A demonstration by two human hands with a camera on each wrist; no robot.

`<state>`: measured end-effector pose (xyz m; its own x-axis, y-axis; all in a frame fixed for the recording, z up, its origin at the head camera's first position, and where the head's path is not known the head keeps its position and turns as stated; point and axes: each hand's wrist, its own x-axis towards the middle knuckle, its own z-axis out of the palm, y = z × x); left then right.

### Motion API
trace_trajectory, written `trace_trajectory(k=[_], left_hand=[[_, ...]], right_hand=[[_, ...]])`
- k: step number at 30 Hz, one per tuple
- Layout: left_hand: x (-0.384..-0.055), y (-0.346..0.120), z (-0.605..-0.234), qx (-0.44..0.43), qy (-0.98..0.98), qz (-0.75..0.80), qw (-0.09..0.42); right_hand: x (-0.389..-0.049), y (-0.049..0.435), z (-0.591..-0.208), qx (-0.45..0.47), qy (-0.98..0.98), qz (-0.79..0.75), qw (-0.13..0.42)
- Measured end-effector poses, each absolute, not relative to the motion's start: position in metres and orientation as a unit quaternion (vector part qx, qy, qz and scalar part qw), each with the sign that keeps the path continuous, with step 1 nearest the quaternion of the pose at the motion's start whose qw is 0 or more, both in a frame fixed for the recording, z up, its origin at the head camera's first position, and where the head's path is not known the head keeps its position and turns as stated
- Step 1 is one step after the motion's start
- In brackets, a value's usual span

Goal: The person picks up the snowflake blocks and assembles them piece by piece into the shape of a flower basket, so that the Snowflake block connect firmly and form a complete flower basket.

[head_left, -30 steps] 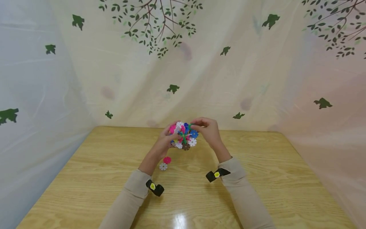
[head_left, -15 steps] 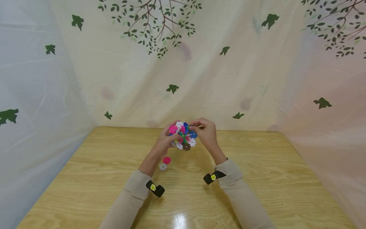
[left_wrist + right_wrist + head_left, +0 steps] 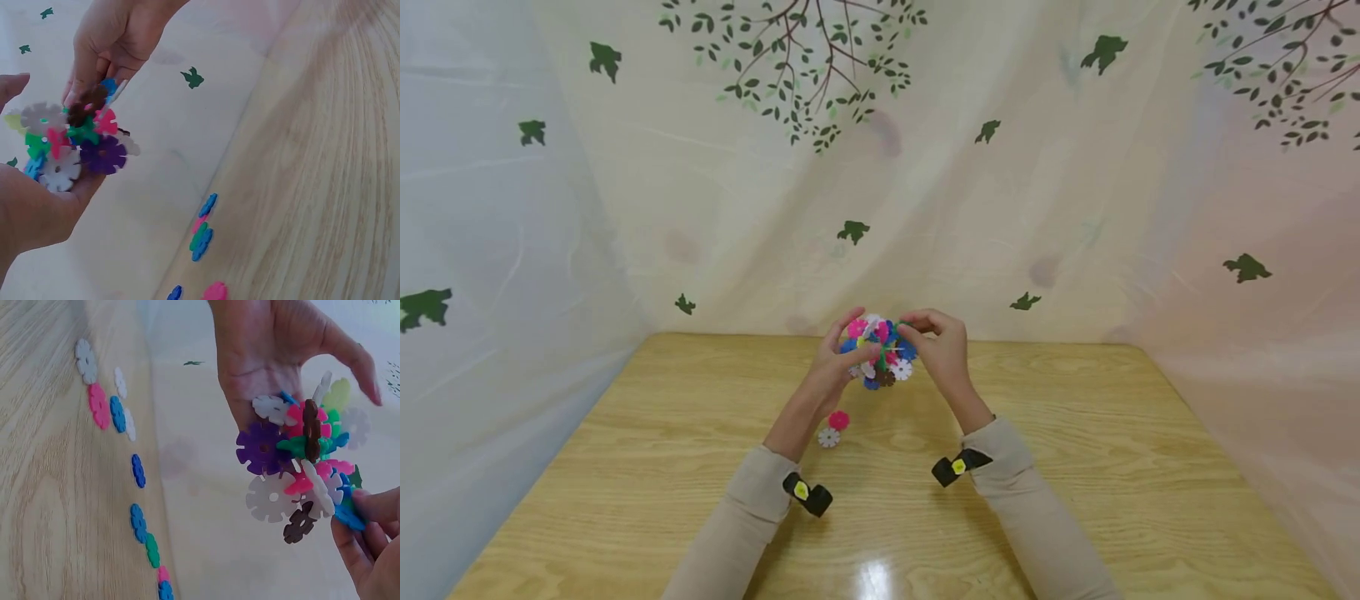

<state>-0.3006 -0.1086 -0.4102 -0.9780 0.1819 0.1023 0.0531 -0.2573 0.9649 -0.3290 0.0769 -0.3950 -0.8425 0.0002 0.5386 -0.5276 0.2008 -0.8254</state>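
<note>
Pale and wood-grained, the table [image 3: 1075,483] lies underneath; above it, the left hand [image 3: 830,365] grips and the right hand [image 3: 946,342] pinches a rounded, bristling cluster of notched discs [image 3: 300,449] (petal-edged, many-coloured). Flat on the table rest a pink disc [image 3: 839,420] and a white disc [image 3: 829,437].

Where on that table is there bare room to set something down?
On the wooden table, bare wood lies left of the left sleeve, right of the right sleeve, and between both sleeves. It's crowded by the left hand: a pink disc, a white disc and, in the right wrist view, more flower-shaped discs.
</note>
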Motion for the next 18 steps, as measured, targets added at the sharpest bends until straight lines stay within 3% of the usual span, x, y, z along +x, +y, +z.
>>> trace_trajectory(k=[11, 18], left_hand=[[-0.304, -0.108, -0.413, 0.070, 0.589, 0.805, 0.014], [-0.307, -0.114, -0.410, 0.060, 0.590, 0.805, 0.023]], right_hand=[[-0.324, 0.069, -0.389, 0.136, -0.737, 0.638, 0.177], [-0.330, 0.080, -0.384, 0.184, -0.756, 0.622, 0.084]])
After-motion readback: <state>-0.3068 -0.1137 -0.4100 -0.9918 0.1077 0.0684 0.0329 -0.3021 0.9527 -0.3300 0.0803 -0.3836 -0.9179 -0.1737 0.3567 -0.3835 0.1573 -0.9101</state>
